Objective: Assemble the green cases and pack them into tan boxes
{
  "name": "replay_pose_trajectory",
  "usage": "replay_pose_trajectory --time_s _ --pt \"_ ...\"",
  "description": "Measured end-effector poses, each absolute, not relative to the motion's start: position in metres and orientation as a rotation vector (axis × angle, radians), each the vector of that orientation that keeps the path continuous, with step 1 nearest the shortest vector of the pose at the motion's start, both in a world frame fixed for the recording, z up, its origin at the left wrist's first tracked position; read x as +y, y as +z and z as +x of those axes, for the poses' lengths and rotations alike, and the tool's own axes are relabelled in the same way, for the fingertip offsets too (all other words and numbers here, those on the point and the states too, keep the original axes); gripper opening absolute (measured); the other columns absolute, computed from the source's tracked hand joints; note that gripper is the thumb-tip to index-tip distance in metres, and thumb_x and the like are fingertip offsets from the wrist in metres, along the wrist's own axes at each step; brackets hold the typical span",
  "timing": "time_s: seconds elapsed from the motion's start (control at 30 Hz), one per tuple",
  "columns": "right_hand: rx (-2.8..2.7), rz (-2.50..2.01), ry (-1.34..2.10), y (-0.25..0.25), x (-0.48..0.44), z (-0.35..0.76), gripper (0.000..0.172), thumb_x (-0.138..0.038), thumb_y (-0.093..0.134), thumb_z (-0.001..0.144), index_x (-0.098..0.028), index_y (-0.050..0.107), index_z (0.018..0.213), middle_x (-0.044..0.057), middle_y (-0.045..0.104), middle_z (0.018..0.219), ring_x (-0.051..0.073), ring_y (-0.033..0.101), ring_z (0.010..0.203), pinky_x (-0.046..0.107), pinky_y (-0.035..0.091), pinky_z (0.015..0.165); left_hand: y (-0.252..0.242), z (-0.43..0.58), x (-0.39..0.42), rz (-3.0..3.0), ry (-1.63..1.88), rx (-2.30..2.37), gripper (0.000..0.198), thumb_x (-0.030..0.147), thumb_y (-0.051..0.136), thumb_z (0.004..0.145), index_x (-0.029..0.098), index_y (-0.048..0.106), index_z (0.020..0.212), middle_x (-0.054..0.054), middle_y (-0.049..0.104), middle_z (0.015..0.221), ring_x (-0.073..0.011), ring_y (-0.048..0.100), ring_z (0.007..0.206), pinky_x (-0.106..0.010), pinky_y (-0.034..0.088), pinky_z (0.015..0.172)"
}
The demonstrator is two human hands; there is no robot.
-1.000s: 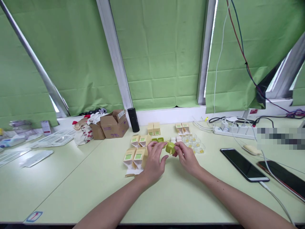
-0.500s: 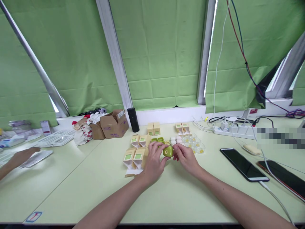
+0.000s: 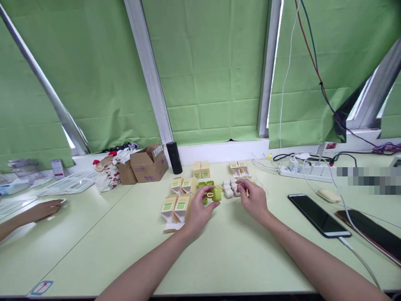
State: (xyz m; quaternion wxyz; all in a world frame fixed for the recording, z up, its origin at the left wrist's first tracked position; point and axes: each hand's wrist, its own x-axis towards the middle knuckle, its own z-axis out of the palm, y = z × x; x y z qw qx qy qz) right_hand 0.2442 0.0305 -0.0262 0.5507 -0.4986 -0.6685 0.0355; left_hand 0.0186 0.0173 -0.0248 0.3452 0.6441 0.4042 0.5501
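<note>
A small rounded green case [image 3: 216, 193] with a pale yellow loop on its side is pinched between the thumb and fingers of my left hand [image 3: 199, 214]. Just behind it lie more green cases [image 3: 206, 184], partly covered by my fingers. My right hand [image 3: 255, 200] is over the small white rounded pieces [image 3: 228, 191], thumb and fingers drawn together. Whatever those fingers hold is too small to make out. Partly hidden behind the right hand is a clear plastic tray [image 3: 262, 187].
Cream boxes with green labels [image 3: 175, 205] stand left of my left hand, more at the back. A phone [image 3: 319, 215] and a power strip [image 3: 307, 172] lie right. Cardboard box [image 3: 149, 165] and black cylinder [image 3: 174, 158] stand back left. Another person's hand [image 3: 46, 210] is far left.
My right hand has left the green case and moved right to the white pieces. My left hand keeps the case, now turned. The other person's hand has moved right.
</note>
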Motion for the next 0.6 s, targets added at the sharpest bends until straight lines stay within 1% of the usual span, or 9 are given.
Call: replay_pose_trajectory --time_s 0.1,0.17,0.27,0.37,0.53,0.6 --pt "-1.65 -1.26 -0.127 -0.027 0.036 0.252 0.02 -0.021 0.058 0.095 -0.022 0.073 0.108 0.006 0.079 0.093 0.026 0.068 0.088 0.037 0.048 0.077 -0.024 0.018 0.02 1.578 1.414 0.982 0.049 0.017 0.083 0.077 0.023 0.069 0.124 -0.009 0.071 0.128 -0.0238 0.067 0.116 -0.043 0.053 0.107" --pt "-1.766 -1.323 -0.249 -0.028 0.039 0.256 0.024 -0.014 0.06 0.091 -0.021 0.073 0.11 0.008 0.079 0.103 0.029 0.064 0.1 0.039 0.046 0.081 -0.024 0.019 0.023 1.528 1.423 0.93 0.05 0.016 0.083 0.075 0.021 0.069 0.123 -0.01 0.072 0.127 -0.0245 0.068 0.117 -0.044 0.052 0.109" --pt "-1.935 -1.44 -0.412 -0.032 0.043 0.259 0.032 -0.01 0.064 0.086 -0.021 0.074 0.114 0.012 0.075 0.12 0.033 0.058 0.111 0.042 0.043 0.088 -0.024 0.019 0.026 1.455 1.45 0.851 0.053 0.015 0.086 0.071 0.019 0.069 0.121 -0.011 0.073 0.123 -0.0261 0.069 0.118 -0.045 0.054 0.109" --pt "-2.052 -1.516 -0.507 -0.037 0.046 0.258 0.036 -0.008 0.067 0.083 -0.021 0.075 0.115 0.013 0.072 0.125 0.034 0.054 0.116 0.043 0.04 0.091 -0.025 0.019 0.029 1.411 1.466 0.8 0.056 0.015 0.088 0.067 0.018 0.068 0.12 -0.012 0.074 0.123 -0.027 0.069 0.12 -0.046 0.053 0.111" --pt "-2.141 -1.546 -0.576 -0.04 0.05 0.255 0.025 -0.011 0.067 0.087 -0.02 0.076 0.108 0.015 0.069 0.126 0.034 0.051 0.118 0.045 0.038 0.094 -0.026 0.017 0.031 1.382 1.444 0.769 0.059 0.018 0.092 0.066 0.018 0.067 0.12 -0.013 0.074 0.125 -0.0281 0.069 0.122 -0.047 0.052 0.112" --pt "-2.152 -1.562 -0.596 -0.041 0.051 0.254 0.023 -0.01 0.066 0.088 -0.02 0.076 0.107 0.015 0.069 0.126 0.034 0.051 0.119 0.045 0.037 0.094 -0.026 0.017 0.031 1.378 1.44 0.753 0.059 0.019 0.093 0.066 0.018 0.067 0.119 -0.014 0.075 0.124 -0.0284 0.07 0.122 -0.047 0.052 0.112"
